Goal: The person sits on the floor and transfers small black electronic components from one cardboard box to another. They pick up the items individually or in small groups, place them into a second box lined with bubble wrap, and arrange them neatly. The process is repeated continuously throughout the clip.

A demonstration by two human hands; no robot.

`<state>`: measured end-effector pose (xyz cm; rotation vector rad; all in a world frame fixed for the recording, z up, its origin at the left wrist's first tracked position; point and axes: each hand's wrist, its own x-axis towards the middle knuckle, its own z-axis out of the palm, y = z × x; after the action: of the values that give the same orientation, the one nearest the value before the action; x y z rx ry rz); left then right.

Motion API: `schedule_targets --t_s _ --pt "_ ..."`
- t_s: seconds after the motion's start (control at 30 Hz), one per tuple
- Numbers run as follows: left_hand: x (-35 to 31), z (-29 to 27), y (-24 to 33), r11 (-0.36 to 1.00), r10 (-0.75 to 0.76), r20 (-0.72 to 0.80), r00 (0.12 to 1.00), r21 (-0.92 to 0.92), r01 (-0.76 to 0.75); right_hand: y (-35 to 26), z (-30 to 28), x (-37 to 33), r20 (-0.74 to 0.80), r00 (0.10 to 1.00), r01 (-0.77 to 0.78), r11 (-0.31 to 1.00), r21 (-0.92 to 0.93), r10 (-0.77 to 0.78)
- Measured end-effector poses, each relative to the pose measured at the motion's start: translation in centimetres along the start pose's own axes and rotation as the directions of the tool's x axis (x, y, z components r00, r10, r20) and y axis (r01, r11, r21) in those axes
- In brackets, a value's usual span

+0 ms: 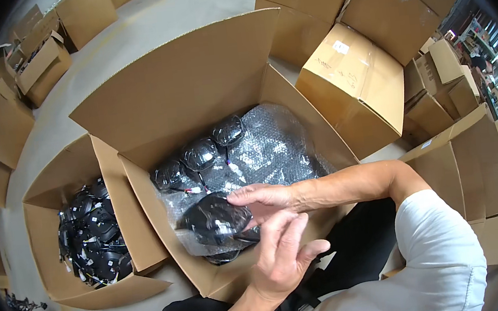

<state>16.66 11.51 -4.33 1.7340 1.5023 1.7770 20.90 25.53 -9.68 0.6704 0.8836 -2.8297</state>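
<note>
Right hand [260, 200]: enters from the right of the frame, forearm crossing the box rim; fingers extended and pressed on the upper edge of a bagged black round part [214, 220], thumb underneath, so it pinches the part.
Left hand [284, 255]: rises from the lower centre; fingers loosely curled and open, just beside the part's right edge, gripping nothing that can be seen.
Bagged black round part: lies at the centre of the frame, in the near corner of the open box [143, 185], wrapped in clear film.
Step in hand, judged: seating the wrapped part flat in the row. Done well, it is kept level, supported from below by the thumb, and the film is kept from snagging on the box wall.
Open box: large carton at the centre, flaps raised; holds a bubble-wrap sheet [272, 147] and three more black domed parts [200, 153] in a row along its upper-left wall.
Second carton [45, 237]: left of the frame, open; filled with loose black parts [97, 238] piled together, with white tags.
Sealed carton [354, 84]: upper right, taped shut; contents hidden.
Surrounding cartons [39, 62]: stacked around the floor, mostly closed.
</note>
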Motion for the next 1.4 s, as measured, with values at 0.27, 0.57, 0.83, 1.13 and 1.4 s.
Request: schedule_targets --t_s 0.27,0.57,0.83,1.13,1.4 --pt "1.2 -1.3 -0.3 0.954 -0.016 0.033 0.999 0.299 0.006 -10.4 -11.8 1.1 -0.437 0.693 0.37 0.803 -0.467 -0.573" --pt "1.0 -0.4 -0.9 0.947 -0.113 0.065 0.991 0.308 0.088 -11.2 -26.6 5.2 -0.552 0.171 -0.22 0.515 -0.829 -0.816" --pt "-1.8 -1.6 1.0 0.958 -0.063 -0.101 0.993 0.271 0.089 -6.0 -20.4 6.1 -0.176 0.613 -0.5 -0.206 -0.841 -0.771" --pt "-3.5 -16.2 9.4 0.926 0.237 -0.385 0.892 0.367 -0.087 -0.6 -19.4 3.6 -0.239 0.71 0.203 0.519 -0.83 -0.662" --pt "-29.8 -41.1 8.7 0.296 -0.073 -0.793 0.605 0.562 0.773 11.5 8.7 -0.3 0.347 0.938 0.294 -0.499 -0.815 -0.015"
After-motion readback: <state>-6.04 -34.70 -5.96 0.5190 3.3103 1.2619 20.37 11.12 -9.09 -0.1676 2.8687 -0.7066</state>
